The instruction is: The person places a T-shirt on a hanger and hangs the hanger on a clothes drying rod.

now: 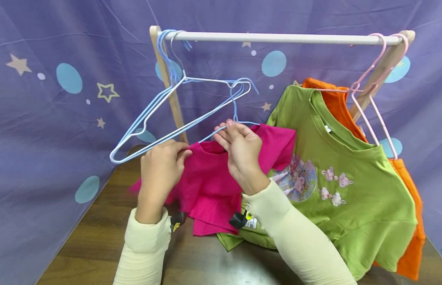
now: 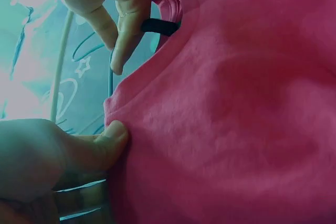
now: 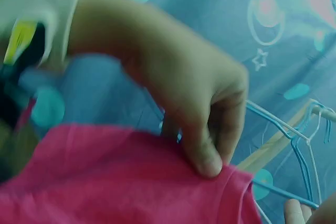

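A magenta short-sleeved T-shirt (image 1: 214, 174) hangs in front of me, its lower part near the table. Inside its neck opening is a blue wire hanger (image 1: 235, 113), with one arm running under each shoulder. My right hand (image 1: 243, 152) pinches this hanger just below its hook. At the shirt's other shoulder, beside the collar, my left hand (image 1: 162, 168) pinches the fabric between thumb and fingers. In the left wrist view, the left thumb (image 2: 113, 136) presses on the shoulder edge. A dark label strip (image 2: 160, 26) shows inside the collar.
White and blue hangers (image 1: 144, 122) hang at the left of a rack's white rail (image 1: 278, 38). On the right, a green T-shirt (image 1: 367, 186) and orange garment (image 1: 417, 190) hang on pink hangers (image 1: 376, 71). The rack stands on a wooden table (image 1: 85, 237) before a purple curtain.
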Demonstrator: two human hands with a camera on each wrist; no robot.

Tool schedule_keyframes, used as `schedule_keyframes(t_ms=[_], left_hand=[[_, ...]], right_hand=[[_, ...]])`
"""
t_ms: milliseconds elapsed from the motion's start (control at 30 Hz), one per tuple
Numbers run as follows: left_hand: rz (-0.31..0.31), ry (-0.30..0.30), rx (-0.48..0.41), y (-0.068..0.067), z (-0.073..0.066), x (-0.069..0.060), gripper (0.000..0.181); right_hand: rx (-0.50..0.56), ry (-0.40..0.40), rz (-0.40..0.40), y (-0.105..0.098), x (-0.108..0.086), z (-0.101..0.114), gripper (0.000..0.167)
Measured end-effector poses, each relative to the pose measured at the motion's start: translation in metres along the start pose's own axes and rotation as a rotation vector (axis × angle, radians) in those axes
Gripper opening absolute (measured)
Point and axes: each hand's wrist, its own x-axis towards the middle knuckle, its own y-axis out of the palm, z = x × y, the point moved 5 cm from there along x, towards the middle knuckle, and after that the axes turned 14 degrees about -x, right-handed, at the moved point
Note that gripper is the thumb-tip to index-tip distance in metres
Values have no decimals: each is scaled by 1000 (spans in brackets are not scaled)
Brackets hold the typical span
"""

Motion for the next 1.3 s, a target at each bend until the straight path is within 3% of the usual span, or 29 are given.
schedule_keyframes(t_ms=[167, 300, 500, 767, 933, 1100, 1300], left_hand=[[50, 6, -100, -1, -7, -1, 16], [100, 5, -157, -2, -12, -1, 17], [161, 34, -246, -5, -17, -2, 20], [285, 96, -449, -7, -15, -6, 19], [270, 115, -438, -8, -8, -6, 19], [282, 33, -341, 3, 5, -4, 23], [422, -254, -144, 26, 36, -5, 38]], right_hand=[[-153, -131, 2, -2, 0, 20, 6], [-248, -174, -11, -9, 3, 37, 5], [-361, -180, -28, -20, 10, 63, 9], [-439, -155, 8, -25, 14, 91, 11], [-503, -163, 37, -24, 12, 109, 11], [-571, -169, 70, -25, 11, 124, 10], [-599, -191, 86, -29, 9, 141, 9]])
